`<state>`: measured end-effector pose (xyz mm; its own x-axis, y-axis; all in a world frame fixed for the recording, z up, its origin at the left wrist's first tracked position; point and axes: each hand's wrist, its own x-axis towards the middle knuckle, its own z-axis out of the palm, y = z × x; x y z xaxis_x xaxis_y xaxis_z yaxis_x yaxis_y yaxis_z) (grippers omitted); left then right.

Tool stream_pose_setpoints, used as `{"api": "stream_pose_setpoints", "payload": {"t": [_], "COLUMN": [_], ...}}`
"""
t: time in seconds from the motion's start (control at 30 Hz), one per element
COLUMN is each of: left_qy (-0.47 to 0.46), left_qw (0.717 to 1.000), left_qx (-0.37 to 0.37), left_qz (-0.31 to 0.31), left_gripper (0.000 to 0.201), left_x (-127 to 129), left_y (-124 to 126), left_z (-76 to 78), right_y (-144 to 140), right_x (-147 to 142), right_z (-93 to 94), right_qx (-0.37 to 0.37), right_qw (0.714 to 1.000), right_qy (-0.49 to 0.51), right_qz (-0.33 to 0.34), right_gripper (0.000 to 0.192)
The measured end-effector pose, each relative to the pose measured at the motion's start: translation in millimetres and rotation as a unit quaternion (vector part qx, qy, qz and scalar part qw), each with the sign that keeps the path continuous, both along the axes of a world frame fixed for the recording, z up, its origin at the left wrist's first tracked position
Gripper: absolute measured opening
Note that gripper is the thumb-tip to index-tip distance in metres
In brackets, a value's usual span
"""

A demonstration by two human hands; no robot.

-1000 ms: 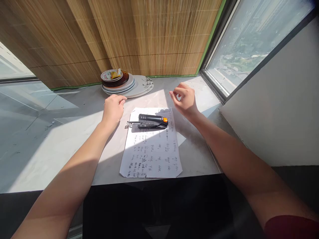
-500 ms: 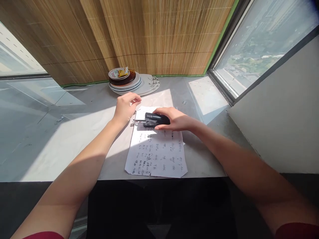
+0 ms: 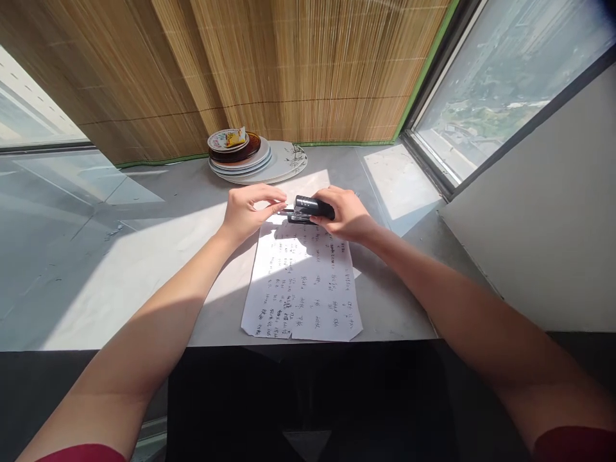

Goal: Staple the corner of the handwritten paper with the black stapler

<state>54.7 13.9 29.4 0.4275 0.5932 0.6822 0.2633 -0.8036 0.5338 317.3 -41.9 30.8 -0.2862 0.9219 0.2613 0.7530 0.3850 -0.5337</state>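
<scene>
My right hand is wrapped round a black stapler, which lies on its side just above the sheet's far end. A thin metal rail sticks out from the stapler's left end. At that rail my left hand brings thumb and fingertips together in a pinch; whatever is between them is too small to make out. Under the stapler lies a white paper sheet covered in handwriting, with cut corners and a small tear at its near edge. The stapler's back end is hidden by my right hand.
Stacked plates, with a small yellow packet on top, stand beyond my left hand. A bamboo blind hangs behind them. Windows flank the grey ledge, and a white wall rises at right.
My right hand has lifted the stapler slightly away from me and to the right. My left hand has moved right, bringing its pinched fingers to the stapler's rail.
</scene>
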Motion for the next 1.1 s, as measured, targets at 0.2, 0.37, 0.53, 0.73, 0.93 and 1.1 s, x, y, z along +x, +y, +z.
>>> {"api": "stream_pose_setpoints", "payload": {"t": [0.2,0.37,0.53,0.73,0.93,1.1], "left_qy": [0.038,0.053,0.031,0.014,0.001,0.009], "left_qw": [0.997,0.995,0.992,0.992,0.991,0.99], "left_qx": [-0.03,-0.075,-0.124,-0.127,-0.132,-0.134], "left_qz": [-0.06,-0.039,-0.014,-0.01,-0.022,-0.033], "left_gripper": [0.01,0.01,0.017,0.019,0.019,0.017], "left_x": [-0.3,-1.6,1.4,3.1,3.3,3.4], "left_y": [-0.9,-3.9,-7.8,-7.2,-6.9,-6.2], "left_z": [0.4,2.3,2.0,1.3,1.5,0.7], "right_y": [-1.1,2.7,5.1,4.2,3.3,3.6], "right_x": [-0.7,2.4,6.1,7.0,7.7,7.3], "right_z": [3.9,0.4,-0.8,0.4,1.4,-0.1], "right_qx": [0.004,0.027,0.032,0.025,0.024,0.027], "right_qw": [1.0,0.999,0.998,0.997,0.997,0.996], "right_qy": [0.0,0.016,0.047,0.066,0.075,0.08], "right_qz": [0.0,0.024,0.028,0.02,0.013,0.02], "right_gripper": [0.013,0.015,0.019,0.022,0.016,0.016]}}
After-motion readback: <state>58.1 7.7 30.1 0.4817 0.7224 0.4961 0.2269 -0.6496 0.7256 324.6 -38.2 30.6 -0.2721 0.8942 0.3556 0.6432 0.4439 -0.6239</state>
